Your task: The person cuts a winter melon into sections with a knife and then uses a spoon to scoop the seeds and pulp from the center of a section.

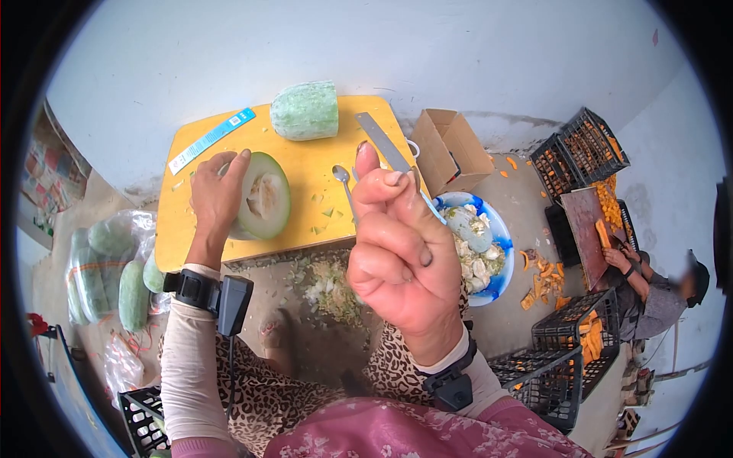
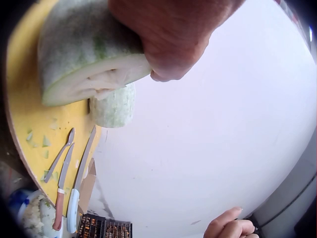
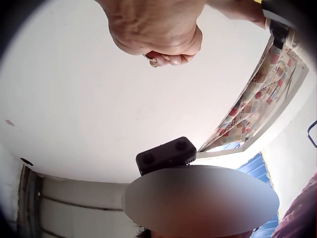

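My left hand (image 1: 217, 191) grips a cut winter melon (image 1: 267, 200) on the yellow table (image 1: 305, 221). Its pale cut face with a hollowed seed core is turned toward the right. In the left wrist view the fingertips sit at the melon's (image 2: 94, 54) rim. My right hand (image 1: 405, 252) is raised close to the head camera, fingers curled, thumb and forefinger crossed at the tips, with nothing visible in it. A spoon (image 1: 341, 175) and a wide knife blade (image 1: 379, 140) lie near it; the left wrist view also shows a red-handled knife (image 2: 60, 198).
Another winter melon piece (image 1: 305, 111) stands at the table's back, beside a blue-and-white packet (image 1: 212, 141). A basin (image 1: 500, 237) of melon scraps and a cardboard box (image 1: 450, 153) are at right. Whole melons (image 1: 134, 296) lie at left. Another person (image 1: 657, 298) works among black crates (image 1: 546, 382).
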`<control>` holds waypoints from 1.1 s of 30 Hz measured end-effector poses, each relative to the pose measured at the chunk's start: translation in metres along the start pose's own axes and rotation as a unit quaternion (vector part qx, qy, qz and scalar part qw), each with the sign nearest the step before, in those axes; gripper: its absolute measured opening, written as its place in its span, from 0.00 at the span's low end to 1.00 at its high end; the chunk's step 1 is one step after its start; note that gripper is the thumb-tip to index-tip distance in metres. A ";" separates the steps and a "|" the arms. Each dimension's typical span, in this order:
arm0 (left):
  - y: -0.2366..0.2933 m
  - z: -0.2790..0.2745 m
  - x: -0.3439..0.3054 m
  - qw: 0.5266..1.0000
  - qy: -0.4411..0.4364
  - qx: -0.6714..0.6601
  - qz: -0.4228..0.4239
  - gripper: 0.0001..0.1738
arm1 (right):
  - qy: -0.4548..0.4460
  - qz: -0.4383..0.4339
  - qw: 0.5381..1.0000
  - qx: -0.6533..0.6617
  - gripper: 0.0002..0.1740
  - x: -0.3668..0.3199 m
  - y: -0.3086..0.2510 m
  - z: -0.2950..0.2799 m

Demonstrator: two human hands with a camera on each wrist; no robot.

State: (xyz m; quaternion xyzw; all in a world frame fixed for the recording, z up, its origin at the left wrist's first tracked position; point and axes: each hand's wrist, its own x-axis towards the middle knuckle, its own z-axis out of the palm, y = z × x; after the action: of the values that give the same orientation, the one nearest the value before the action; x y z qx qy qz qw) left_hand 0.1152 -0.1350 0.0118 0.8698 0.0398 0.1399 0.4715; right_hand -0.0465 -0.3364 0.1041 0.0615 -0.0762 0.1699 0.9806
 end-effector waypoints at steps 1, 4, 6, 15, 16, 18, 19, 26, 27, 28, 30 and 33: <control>0.000 0.000 0.000 1.000 0.001 0.000 0.001 0.30 | 0.001 0.003 1.000 0.010 0.19 0.000 -0.001 0.001; 0.002 -0.001 0.000 1.000 -0.015 0.000 -0.013 0.30 | -0.002 0.017 0.999 -0.040 0.15 0.002 -0.006 0.001; -0.001 0.000 0.001 1.000 -0.006 0.019 -0.005 0.30 | -0.009 0.017 0.999 -0.034 0.15 0.002 -0.007 -0.001; -0.004 0.000 0.001 1.000 -0.006 0.010 -0.005 0.31 | -0.079 -0.004 0.996 -0.034 0.19 0.004 -0.009 -0.004; -0.004 0.000 0.000 1.000 -0.006 0.008 -0.005 0.32 | -0.068 -0.027 0.997 -0.033 0.19 0.004 -0.006 -0.001; -0.005 0.001 0.002 1.000 -0.007 0.013 0.000 0.32 | -0.104 -0.031 0.993 -0.037 0.19 0.004 -0.009 -0.003; -0.006 0.001 0.003 1.000 -0.007 0.015 0.003 0.32 | -0.121 -0.033 0.991 -0.039 0.19 0.004 -0.011 -0.004; -0.006 0.003 0.002 1.000 -0.004 0.014 -0.002 0.31 | -0.143 -0.032 0.989 0.005 0.20 -0.001 -0.021 0.000; -0.006 0.003 0.003 1.000 -0.007 0.016 -0.002 0.31 | -0.145 -0.031 0.989 0.018 0.21 -0.002 -0.022 0.000; -0.005 0.002 0.003 1.000 -0.010 0.018 -0.002 0.31 | -0.148 -0.030 0.988 0.032 0.22 -0.002 -0.023 0.001; -0.004 0.003 0.002 1.000 -0.009 0.015 -0.001 0.31 | -0.159 -0.039 0.986 0.028 0.22 -0.005 -0.025 0.001; -0.002 0.002 0.000 1.000 -0.005 0.013 0.007 0.30 | -0.202 0.010 0.977 0.063 0.23 -0.005 -0.038 -0.003</control>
State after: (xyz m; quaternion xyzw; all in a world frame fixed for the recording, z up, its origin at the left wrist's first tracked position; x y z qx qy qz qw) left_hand 0.1162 -0.1356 0.0092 0.8766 0.0333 0.1380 0.4598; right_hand -0.0380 -0.3732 0.0972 0.1558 -0.2626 0.1682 0.9373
